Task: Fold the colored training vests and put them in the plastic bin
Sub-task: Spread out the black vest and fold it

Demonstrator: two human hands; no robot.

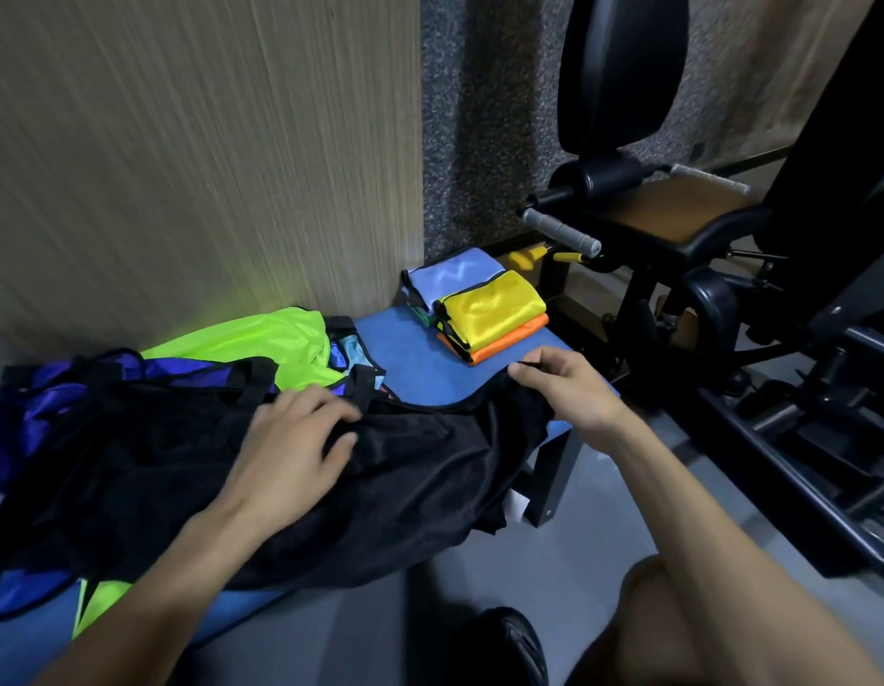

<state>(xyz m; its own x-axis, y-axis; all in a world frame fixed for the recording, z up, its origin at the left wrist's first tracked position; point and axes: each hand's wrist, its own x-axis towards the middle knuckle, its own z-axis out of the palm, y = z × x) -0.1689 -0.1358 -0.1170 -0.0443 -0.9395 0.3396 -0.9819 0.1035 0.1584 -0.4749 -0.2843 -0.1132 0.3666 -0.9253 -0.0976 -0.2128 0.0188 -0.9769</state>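
Left hand [301, 433] flat on black mesh vest [182, 467]; right hand [568, 388] pinching hem.

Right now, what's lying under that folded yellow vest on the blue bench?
A folded orange vest lies directly under the yellow vest, only its edge showing. Both rest on the blue bench. Anything beneath the orange one is covered.

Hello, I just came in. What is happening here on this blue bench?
A person is folding training vests on the blue bench. The left hand lies flat on a black vest spread across the bench, while the right hand pinches its edge. Folded vests already lie at the far end: a yellow vest on an orange vest, beside a light blue vest. Unfolded green and purple vests wait on the left. No plastic bin is in view.
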